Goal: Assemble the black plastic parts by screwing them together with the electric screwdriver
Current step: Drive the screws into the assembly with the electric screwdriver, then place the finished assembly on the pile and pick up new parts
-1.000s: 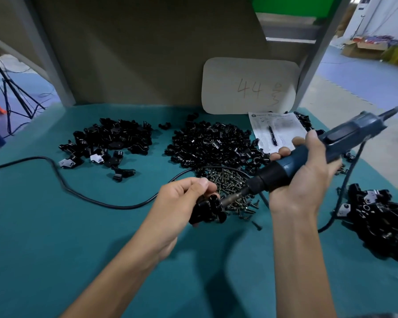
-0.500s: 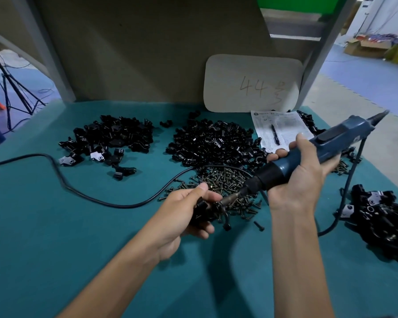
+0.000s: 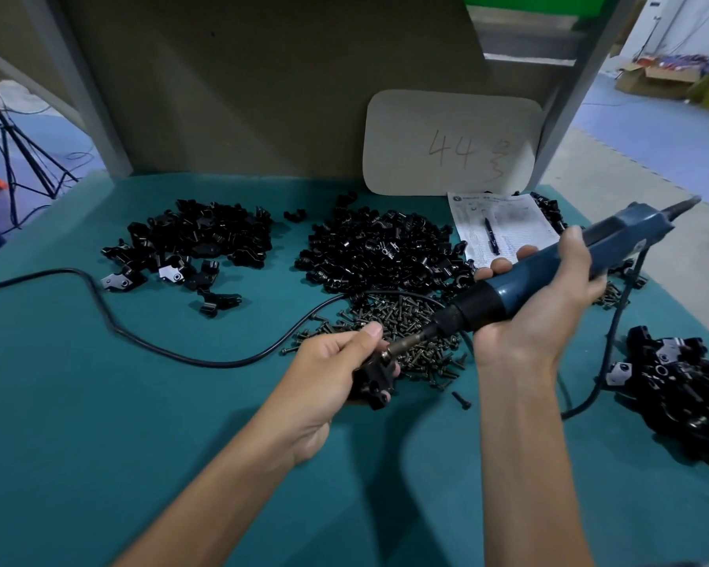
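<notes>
Workpiece: The black plastic assembly (image 3: pixel 375 380) sat just below the centre of the frame, held off the counter (image 3: pixel 99 423) at the near edge of the screw pile (image 3: pixel 402 317).
Left grip: The left hand (image 3: pixel 328 370) was clamped round the assembly, thumb on top and fingers curled beneath.
Tool: The electric screwdriver (image 3: pixel 549 276) slanted from the upper right down toward centre. Its bit (image 3: pixel 406 345) met the top of the assembly just beside the thumb. The screw head could not be made out.
Right grip: The right hand (image 3: pixel 537 313) was closed tight on the screwdriver's blue barrel, thumb lying along its upper side.
Step in hand: Judged to be the driving of a screw into the assembly.
Method advised: Keep the bit in line with the screw and press steadily along that line. Brace the assembly against turning and keep the thumb off the bit. A slanted entry would risk slipping out of the head or cross-threading.
Stock: Loose black parts lay in a centre heap (image 3: pixel 377 251) and an upper-left heap (image 3: pixel 197 239). A right-edge heap (image 3: pixel 688 386) looked like finished units.
Surroundings: A black cord (image 3: pixel 111 321) crossed the left of the counter. A printed sheet (image 3: pixel 504 223) with a pen (image 3: pixel 492 235) lay below a card marked "44" (image 3: pixel 451 145).
</notes>
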